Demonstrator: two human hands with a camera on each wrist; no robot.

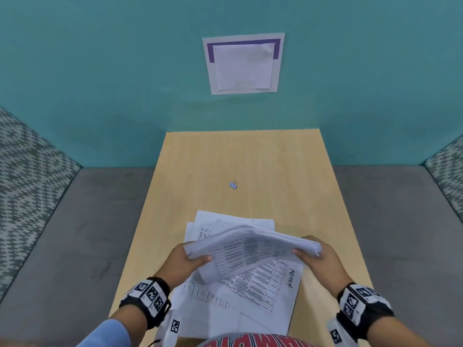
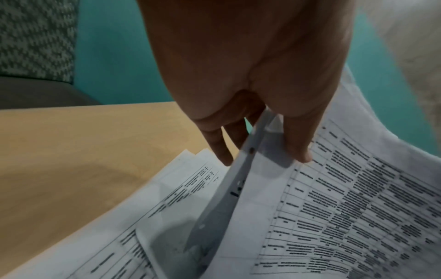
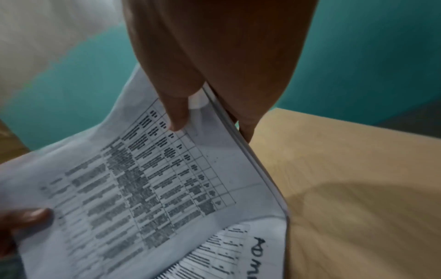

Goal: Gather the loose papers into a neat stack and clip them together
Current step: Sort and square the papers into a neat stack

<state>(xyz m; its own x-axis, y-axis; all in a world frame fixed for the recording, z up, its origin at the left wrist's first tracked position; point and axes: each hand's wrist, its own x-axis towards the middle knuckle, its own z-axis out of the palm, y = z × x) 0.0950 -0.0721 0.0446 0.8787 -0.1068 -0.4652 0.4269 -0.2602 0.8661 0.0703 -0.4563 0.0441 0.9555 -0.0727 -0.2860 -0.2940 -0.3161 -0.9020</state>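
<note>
Both hands round paper bundle

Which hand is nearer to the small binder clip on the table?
Left, but only slightly. The binder clip lies farther up the table, apart from both hands. The left hand sits below it, slightly left; the right hand is farther right. Both hold the paper bundle.
</note>
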